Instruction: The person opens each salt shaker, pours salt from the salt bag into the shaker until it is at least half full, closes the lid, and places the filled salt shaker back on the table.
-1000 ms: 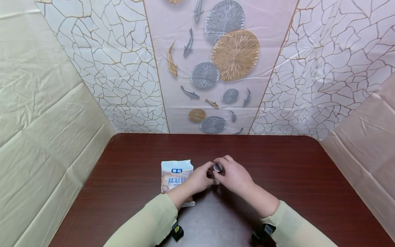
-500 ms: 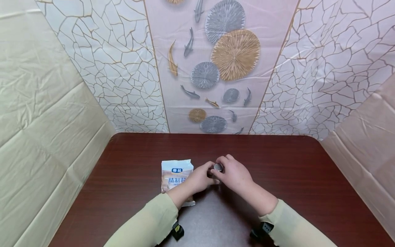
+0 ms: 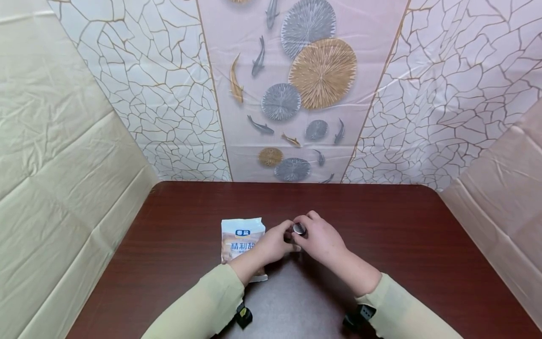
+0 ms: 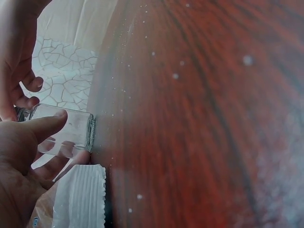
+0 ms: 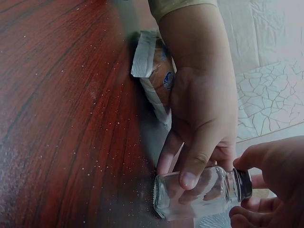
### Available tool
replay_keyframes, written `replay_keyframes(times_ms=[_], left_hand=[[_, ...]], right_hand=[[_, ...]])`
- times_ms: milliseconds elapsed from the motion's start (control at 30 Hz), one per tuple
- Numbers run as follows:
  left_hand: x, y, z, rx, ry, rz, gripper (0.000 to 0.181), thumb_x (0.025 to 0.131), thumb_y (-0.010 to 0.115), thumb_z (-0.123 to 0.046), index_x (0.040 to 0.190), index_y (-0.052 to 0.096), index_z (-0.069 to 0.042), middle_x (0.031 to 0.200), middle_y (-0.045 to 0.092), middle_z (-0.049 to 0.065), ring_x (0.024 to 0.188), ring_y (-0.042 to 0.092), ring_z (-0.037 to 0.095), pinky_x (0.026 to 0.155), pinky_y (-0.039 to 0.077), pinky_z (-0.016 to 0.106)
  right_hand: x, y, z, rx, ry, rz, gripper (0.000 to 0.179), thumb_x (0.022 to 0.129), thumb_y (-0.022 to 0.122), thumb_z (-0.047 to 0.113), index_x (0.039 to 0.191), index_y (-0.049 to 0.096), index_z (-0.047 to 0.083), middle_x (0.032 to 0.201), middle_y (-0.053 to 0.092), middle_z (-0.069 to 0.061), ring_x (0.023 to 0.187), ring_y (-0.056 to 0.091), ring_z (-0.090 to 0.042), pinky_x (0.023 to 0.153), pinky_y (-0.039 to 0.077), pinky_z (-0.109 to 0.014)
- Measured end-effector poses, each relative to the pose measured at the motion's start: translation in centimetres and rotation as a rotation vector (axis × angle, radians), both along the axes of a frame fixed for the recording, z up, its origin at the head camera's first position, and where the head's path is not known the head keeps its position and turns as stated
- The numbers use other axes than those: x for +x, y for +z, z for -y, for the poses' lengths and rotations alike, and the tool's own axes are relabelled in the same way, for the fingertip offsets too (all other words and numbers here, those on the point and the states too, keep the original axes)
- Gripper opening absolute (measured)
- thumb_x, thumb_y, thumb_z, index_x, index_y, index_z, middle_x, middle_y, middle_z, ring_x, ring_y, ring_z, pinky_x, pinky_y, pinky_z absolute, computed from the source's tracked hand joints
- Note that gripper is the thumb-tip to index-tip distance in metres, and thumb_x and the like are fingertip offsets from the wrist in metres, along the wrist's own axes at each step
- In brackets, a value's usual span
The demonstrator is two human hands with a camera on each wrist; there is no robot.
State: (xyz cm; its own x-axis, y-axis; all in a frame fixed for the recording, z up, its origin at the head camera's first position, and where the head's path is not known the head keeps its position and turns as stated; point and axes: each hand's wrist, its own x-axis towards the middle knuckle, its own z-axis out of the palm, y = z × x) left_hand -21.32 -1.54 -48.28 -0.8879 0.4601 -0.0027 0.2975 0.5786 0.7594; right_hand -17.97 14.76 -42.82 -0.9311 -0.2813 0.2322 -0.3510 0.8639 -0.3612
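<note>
In the head view, my left hand (image 3: 273,242) and right hand (image 3: 323,240) meet near the middle of the table. The left hand holds a small clear glass jar (image 4: 78,126) by its body, thumb laid along the glass. The jar's base is close to the tabletop in both wrist views. On top of the jar is a dark, shiny-topped cap (image 5: 244,184), which the thumb and fingers of my right hand grip around its edge. A white and brown salt packet (image 3: 235,235) lies partly under the left wrist in the head view.
The dark red-brown wooden table (image 3: 381,226) has scattered white grains on it in the wrist views. Patterned cloth (image 3: 279,141) hangs behind its far edge, and pale cloth (image 3: 63,165) stands along the left side.
The right thumb and fingers shifted round the cap and then back, and the shine on its top changed. The left hand, jar and salt packet stayed in place.
</note>
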Motion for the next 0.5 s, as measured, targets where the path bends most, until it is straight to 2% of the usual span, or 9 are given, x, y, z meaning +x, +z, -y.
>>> replay_keyframes(times_ms=[200, 367, 500], left_hand=[[-0.01, 0.19, 0.09, -0.013, 0.000, 0.014, 0.040, 0.086, 0.079, -0.028, 0.118, 0.056, -0.023, 0.101, 0.066, -0.007, 0.095, 0.060, 0.011, 0.082, 0.049, 0.033], [0.01, 0.13, 0.12, -0.023, -0.006, 0.014, 0.043, 0.087, 0.077, -0.029, 0.124, 0.055, -0.023, 0.105, 0.066, -0.006, 0.098, 0.060, 0.011, 0.083, 0.049, 0.033], [0.09, 0.06, 0.15, -0.032, -0.006, 0.007, 0.042, 0.088, 0.077, -0.030, 0.122, 0.055, -0.022, 0.105, 0.066, -0.005, 0.098, 0.061, 0.011, 0.083, 0.049, 0.033]], right_hand=[[0.04, -0.03, 0.00, -0.012, 0.018, 0.002, 0.028, 0.085, 0.073, 0.023, 0.112, 0.069, 0.015, 0.098, 0.054, -0.001, 0.068, 0.055, -0.014, 0.065, 0.049, -0.033], [0.09, -0.08, 0.02, -0.009, 0.020, 0.041, 0.031, 0.086, 0.072, 0.021, 0.116, 0.068, 0.015, 0.103, 0.054, -0.002, 0.066, 0.052, -0.013, 0.061, 0.047, -0.032], [0.11, -0.18, -0.04, 0.001, 0.025, 0.063, 0.033, 0.086, 0.071, 0.020, 0.118, 0.068, 0.015, 0.107, 0.053, -0.003, 0.063, 0.050, -0.012, 0.058, 0.045, -0.030]])
